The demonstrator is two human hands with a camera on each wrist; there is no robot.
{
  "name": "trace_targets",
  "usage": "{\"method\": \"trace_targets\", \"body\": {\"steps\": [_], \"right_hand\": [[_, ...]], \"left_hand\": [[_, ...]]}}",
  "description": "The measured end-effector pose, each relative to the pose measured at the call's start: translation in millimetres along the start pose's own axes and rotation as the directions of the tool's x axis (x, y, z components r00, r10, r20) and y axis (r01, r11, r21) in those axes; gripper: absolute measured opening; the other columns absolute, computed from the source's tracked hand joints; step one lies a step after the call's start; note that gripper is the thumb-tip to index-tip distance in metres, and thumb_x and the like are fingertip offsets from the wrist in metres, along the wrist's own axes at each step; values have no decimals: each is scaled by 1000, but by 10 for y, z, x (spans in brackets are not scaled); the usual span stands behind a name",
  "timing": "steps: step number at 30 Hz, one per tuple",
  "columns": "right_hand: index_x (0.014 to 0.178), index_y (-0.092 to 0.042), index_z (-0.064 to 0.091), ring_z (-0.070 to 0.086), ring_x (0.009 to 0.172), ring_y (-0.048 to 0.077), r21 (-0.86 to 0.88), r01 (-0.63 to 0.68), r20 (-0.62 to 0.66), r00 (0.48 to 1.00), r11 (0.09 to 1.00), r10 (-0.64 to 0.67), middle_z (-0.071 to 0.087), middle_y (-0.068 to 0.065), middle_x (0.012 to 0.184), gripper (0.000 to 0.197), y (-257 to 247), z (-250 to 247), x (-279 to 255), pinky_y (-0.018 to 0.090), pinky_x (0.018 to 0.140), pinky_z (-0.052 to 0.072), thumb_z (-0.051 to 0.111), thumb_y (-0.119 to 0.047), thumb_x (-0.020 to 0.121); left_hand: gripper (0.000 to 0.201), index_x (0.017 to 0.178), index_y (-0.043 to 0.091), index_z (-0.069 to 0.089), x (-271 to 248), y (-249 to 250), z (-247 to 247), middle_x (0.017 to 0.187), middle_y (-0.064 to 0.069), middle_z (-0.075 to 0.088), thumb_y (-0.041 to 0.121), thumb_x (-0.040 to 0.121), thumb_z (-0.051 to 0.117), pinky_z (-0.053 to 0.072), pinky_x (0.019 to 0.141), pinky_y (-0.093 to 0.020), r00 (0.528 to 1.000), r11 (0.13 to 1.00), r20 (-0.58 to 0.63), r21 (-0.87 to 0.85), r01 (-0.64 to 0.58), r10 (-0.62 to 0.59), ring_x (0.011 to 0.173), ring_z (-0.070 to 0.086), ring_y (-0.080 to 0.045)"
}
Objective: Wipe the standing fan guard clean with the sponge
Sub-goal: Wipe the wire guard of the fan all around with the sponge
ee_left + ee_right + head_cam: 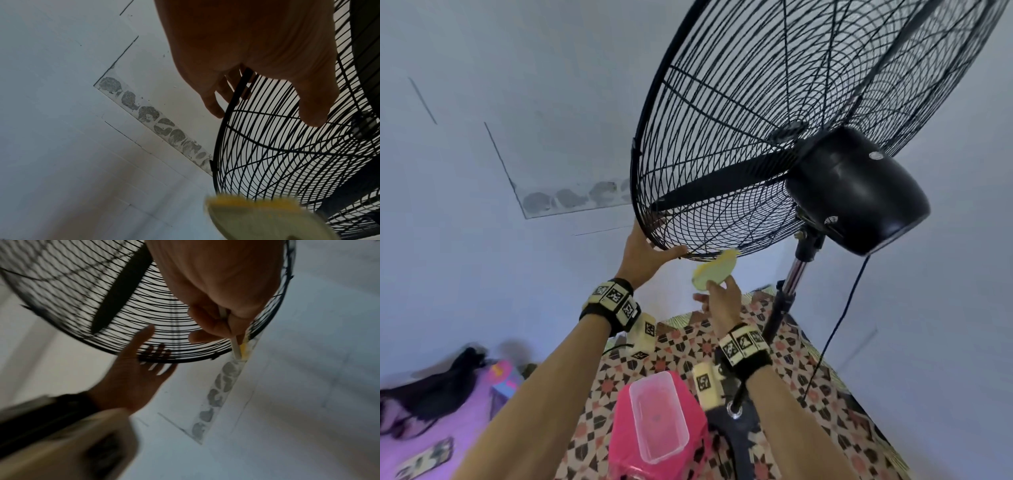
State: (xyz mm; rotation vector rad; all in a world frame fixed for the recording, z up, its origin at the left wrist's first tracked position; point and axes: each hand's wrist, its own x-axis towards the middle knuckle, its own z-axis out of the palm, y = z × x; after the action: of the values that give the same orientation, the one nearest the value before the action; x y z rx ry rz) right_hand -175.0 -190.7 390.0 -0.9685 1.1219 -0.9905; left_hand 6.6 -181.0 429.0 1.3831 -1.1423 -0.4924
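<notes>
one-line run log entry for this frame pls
left hand steadies fan guard lower rim | right hand grip on sponge, top edge at rim | clear tub below

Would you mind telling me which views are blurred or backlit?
Head view: mostly sharp, edges softened and bent by the wide lens. Left wrist: left hand dark against the bright wall, sponge blurred. Right wrist: motion-smeared fan guard, shadowed right hand.

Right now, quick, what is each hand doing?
Left hand: open, fingers and thumb straight, steadying the bottom rim of the fan guard.
Right hand: closed, pinching the yellow sponge just under the guard's rim.
</notes>
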Motion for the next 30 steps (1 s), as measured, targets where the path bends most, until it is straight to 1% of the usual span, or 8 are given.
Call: {"method": "trace_targets", "body": {"steps": [4, 11, 13, 16, 18, 21, 24, 30], "right_hand": [[122, -27, 61, 56, 52, 14, -69, 118, 275, 957, 991, -94, 71, -1, 85, 27, 53, -92, -330, 28, 52, 44, 52, -8, 105], [128, -2, 53, 58, 42, 7, -5, -16, -154, 988, 1000, 15, 73, 15, 80, 25, -105, -223, 150, 18, 40, 40, 48, 0, 103], [134, -6, 53, 65, 48, 9, -20, 23, -129, 991, 1000, -25, 72, 9, 81, 33, -102, -107, 85, 21, 45, 45, 46, 1, 102], [129, -14, 58, 64, 54, 14, -112, 155, 89, 985, 982, -145, 72, 8, 84, 28, -31, -131, -229, 37, 56, 52, 49, -7, 103], [127, -18, 59, 62, 53, 11, -172, 221, 149, 969, 960, -196, 71, 7, 87, 23, -5, -276, -310, 33, 52, 52, 51, -13, 106], [127, -10, 59, 57, 46, 7, -117, 158, -71, 983, 980, -167, 69, 13, 86, 23, -43, -465, -67, 21, 43, 45, 52, -9, 105], [134, -8, 57, 59, 47, 8, -99, 143, -168, 973, 985, -159, 73, 16, 91, 30, -112, -409, 170, 22, 41, 44, 52, -10, 105], [130, -26, 61, 47, 43, 10, -103, 307, 153, 945, 946, -290, 54, 3, 53, 24, -163, -320, -164, 22, 44, 41, 53, -20, 108]], "left_hand": [[91, 144, 21, 47, 27, 10, 9, 132, 15, 59, 32, 68, 95, 53, 99, -25, 1000, 1000, -5, 0, -6, 6, 125, 55, 1], [90, 146, 28, 43, -13, -23, 50, 135, 21, 56, 31, 72, 94, 49, 104, -32, 1000, 1000, -14, -19, 3, -4, 127, 52, 4], [90, 147, 28, 42, -8, -36, 54, 135, 22, 55, 29, 73, 94, 50, 105, -35, 1000, 1000, -21, -15, 4, -5, 127, 52, 5], [90, 147, 27, 41, 31, -35, 73, 133, 23, 55, 25, 74, 94, 51, 107, -40, 999, 1000, -36, -26, 7, -8, 126, 52, 7], [92, 149, 27, 38, 38, -36, 102, 134, 23, 54, 22, 75, 93, 51, 107, -39, 999, 999, -31, -33, 10, -11, 125, 52, 8], [96, 152, 28, 33, 20, -64, 146, 141, 19, 54, 18, 77, 91, 48, 110, -41, 999, 997, -34, -71, 16, -19, 129, 53, 4], [97, 150, 29, 33, -25, -98, 225, 141, 18, 53, 18, 75, 93, 48, 113, -45, 997, 991, -55, -126, 51, -58, 128, 54, 2], [93, 144, 30, 34, 26, -52, 361, 140, 16, 52, 37, 74, 93, 49, 110, -47, 987, 993, -142, -103, 62, -77, 128, 56, -12]]}}
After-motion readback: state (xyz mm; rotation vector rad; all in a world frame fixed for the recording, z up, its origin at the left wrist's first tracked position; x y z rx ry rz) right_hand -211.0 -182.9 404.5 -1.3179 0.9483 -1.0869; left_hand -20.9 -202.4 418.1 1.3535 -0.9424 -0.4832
